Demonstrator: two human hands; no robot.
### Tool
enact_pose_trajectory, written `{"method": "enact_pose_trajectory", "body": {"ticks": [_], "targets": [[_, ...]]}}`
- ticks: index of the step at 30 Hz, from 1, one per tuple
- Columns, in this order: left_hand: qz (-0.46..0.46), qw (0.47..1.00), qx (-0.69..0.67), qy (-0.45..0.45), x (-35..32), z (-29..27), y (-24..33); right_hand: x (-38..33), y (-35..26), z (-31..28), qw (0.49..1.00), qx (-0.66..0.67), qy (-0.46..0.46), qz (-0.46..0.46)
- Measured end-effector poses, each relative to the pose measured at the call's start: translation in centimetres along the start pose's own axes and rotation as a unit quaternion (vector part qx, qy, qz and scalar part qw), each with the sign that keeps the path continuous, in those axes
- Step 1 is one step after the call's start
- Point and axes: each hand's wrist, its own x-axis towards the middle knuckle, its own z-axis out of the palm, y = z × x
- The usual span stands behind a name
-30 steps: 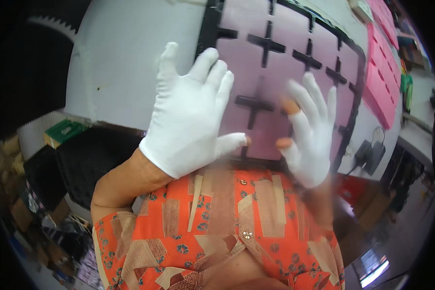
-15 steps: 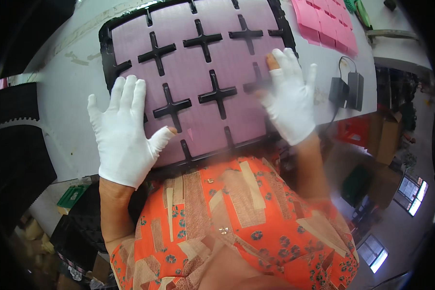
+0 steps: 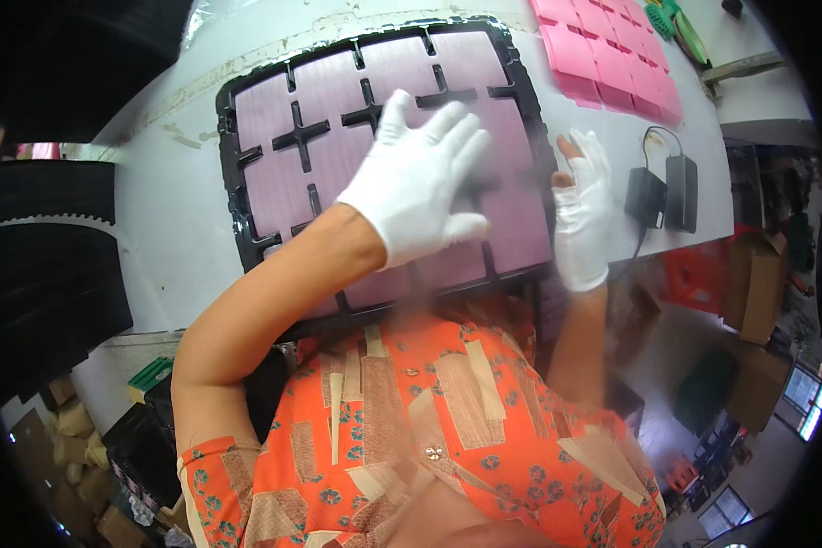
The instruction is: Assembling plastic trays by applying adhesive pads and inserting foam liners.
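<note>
A black plastic tray (image 3: 231, 169) lies on the white table, its compartments filled with flat mauve pieces (image 3: 274, 196) around cross-shaped dividers. My left hand (image 3: 420, 178), in a white glove, reaches across the tray with its fingers spread. It lies over the pieces right of the middle, hiding some dividers. Whether the palm presses on them I cannot tell. By the tray's right edge is my right hand (image 3: 584, 210), also gloved, with bare tips on two digits. Its fingers are stretched out and nothing shows in them.
Pink pieces in rows (image 3: 603, 59) lie at the far right of the table, next to a green-handled tool (image 3: 690, 36). Two black power adapters (image 3: 680, 194) with a cable rest right of my right hand. A cardboard box (image 3: 755, 285) stands beyond the table's right edge.
My left hand has moved from the tray's left edge to right of its middle. My right hand has slid off the pieces to beside the right rim. The view has shifted slightly.
</note>
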Motion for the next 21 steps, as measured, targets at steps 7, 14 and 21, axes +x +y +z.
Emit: {"method": "enact_pose_trajectory", "body": {"ticks": [7, 14, 21], "targets": [[-0.001, 0.998, 0.008, 0.058, 2.7, -1.2, -1.6, -1.2, 1.1, 1.0, 0.907, 0.35, 0.016, 0.235], [-0.01, 0.989, 0.021, 0.143, 6.5, -0.2, -6.1, -1.5, 1.0, 2.3, 0.935, 0.322, 0.012, 0.148], [-0.038, 0.99, 0.093, 0.094, 6.3, 0.5, -5.5, -1.0, -0.8, 2.7, 0.984, 0.152, -0.029, 0.082]]}}
